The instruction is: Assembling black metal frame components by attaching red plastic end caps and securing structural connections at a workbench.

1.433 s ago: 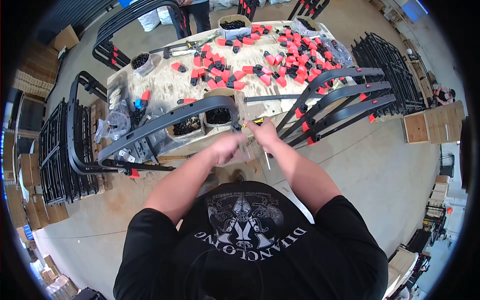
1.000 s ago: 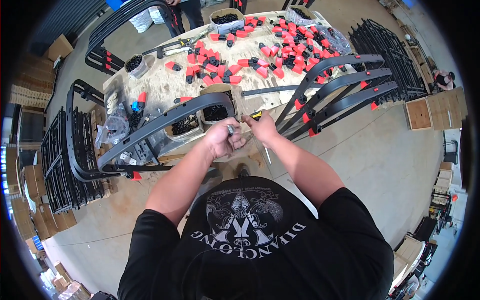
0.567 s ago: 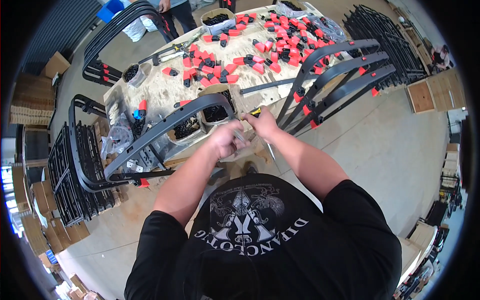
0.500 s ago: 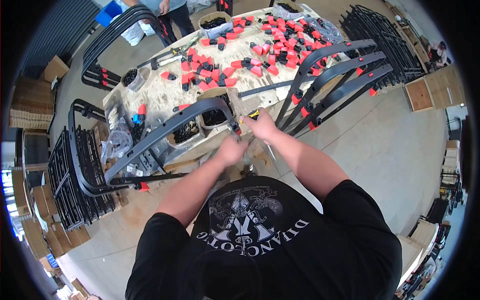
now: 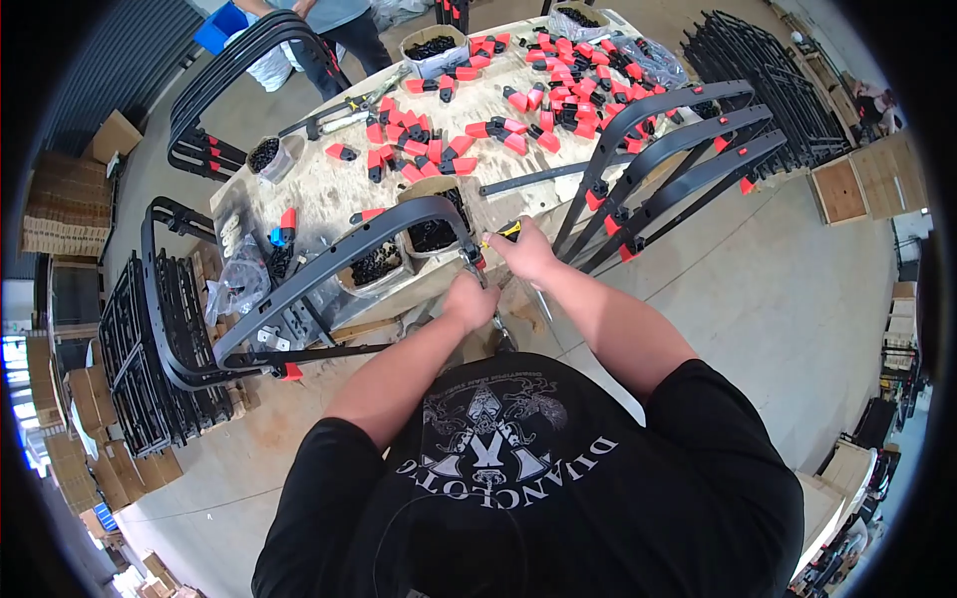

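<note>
A black curved tubular frame [image 5: 349, 239] arches over the table's near edge, with a red-tipped end close to my hands. My left hand [image 5: 471, 299] is closed around that frame's near end; its fingertips are partly hidden. In my right hand [image 5: 528, 256], just to the right, is a yellow-and-black-handled tool [image 5: 506, 232], whose kind I cannot make out. A thin metal rod shows below that hand. Beside the frame stand two open boxes of small black parts, one box [image 5: 436, 249] behind it and another box [image 5: 374, 284] nearer.
Many red-and-black plastic pieces [image 5: 573, 95] lie over the wooden table [image 5: 309, 209]. Several similar frames [image 5: 673, 110] lean at its right side, others [image 5: 159, 289] at the left. A clear plastic bag [image 5: 239, 279] rests at the near left corner. Another person [image 5: 344, 30] stands across the table.
My left hand has shifted slightly at the frame's end and shows more sharply. My right hand stays almost in place with the tool. The whole view has moved slightly.
</note>
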A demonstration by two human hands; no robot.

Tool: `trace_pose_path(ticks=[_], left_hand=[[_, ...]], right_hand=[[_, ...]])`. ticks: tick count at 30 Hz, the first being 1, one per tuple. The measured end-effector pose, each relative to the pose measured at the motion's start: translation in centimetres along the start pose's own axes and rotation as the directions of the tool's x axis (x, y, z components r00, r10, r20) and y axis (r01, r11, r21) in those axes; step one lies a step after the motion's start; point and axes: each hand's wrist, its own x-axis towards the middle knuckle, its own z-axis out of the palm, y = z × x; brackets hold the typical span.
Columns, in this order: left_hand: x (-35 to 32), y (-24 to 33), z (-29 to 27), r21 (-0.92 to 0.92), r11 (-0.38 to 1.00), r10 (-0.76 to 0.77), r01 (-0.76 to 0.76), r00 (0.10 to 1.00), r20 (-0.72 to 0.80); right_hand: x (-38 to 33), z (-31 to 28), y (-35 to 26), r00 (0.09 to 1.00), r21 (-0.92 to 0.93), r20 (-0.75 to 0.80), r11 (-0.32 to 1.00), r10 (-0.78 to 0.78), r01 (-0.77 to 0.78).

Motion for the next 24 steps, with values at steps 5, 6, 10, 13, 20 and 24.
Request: trace_pose_path(ticks=[5, 6, 10, 13, 20, 24], left_hand=[[-0.9, 8.4, -6.6, -0.697, 0.31, -0.299, 0.647, 0.762, 0.574], [0.2, 5.4, -4.8, -0.686, 0.485, -0.236, 0.542, 0.837, 0.494], [-2.1, 6.3, -4.1, -0.16, 0.971, -0.157, 0.176, 0.98, 0.121], [-1.8, 5.2, -1.9, 0.011, 0.999, -0.034, 0.035, 0.997, -0.07], [-2.4, 10.6, -7.2, -0.111, 0.907, -0.366, 0.406, 0.891, 0.268], [-2.1, 5.1, -2.6, 0.015, 0.999, -0.033, 0.033, 0.999, -0.023]], right_hand=[[1.0, 0.7, 2.4, 0.989, -0.115, -0.124, 0.991, -0.085, 0.071], [0.9, 0.5, 1.7, 0.996, -0.057, -0.055, 0.996, -0.069, 0.066], [0.8, 0.1, 0.9, 1.0, -0.048, 0.013, 0.999, -0.003, 0.004], [0.9, 0.4, 2.0, 0.995, 0.013, -0.074, 0.998, -0.066, 0.067], [1.5, 0.8, 2.8, 0.991, 0.049, -0.047, 0.991, -0.123, 0.125], [2.4, 1.9, 6.6, 0.978, 0.442, 0.144, 0.894, -0.149, 0.071]])
